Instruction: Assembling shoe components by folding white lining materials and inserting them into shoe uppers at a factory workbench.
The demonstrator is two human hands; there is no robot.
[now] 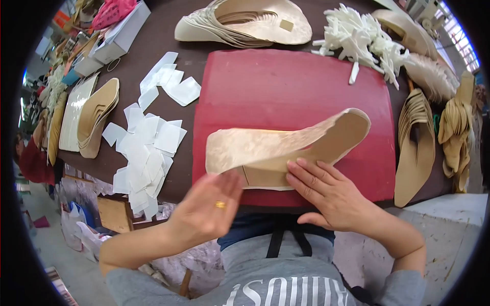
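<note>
Near left, below the tabletop [130, 76], grey floor [41, 245], plastic bags [71, 227], wooden box [113, 214]. Tabletop dark brown, red mat [296, 86] lying in the middle. Curved beige piece [240, 148] sits on the mat's near half, its right end bending away to the far side. Left of the mat: loose pile of white patches [145, 153]; beyond it, to the left, nested tan pieces [92, 109]. Right of the mat: tan stack [416, 153]. Far side: heaped white strips [352, 38] at right, layered beige stack [204, 28] at centre, white box [120, 38] at left. Bright window far right.

Left hand [212, 204] blurred, fingers curled at the piece's near-left edge; can't tell if pinching it. Right hand [326, 196] flat, fingers extended, thumb apart, fingertips resting on the piece's near side.
</note>
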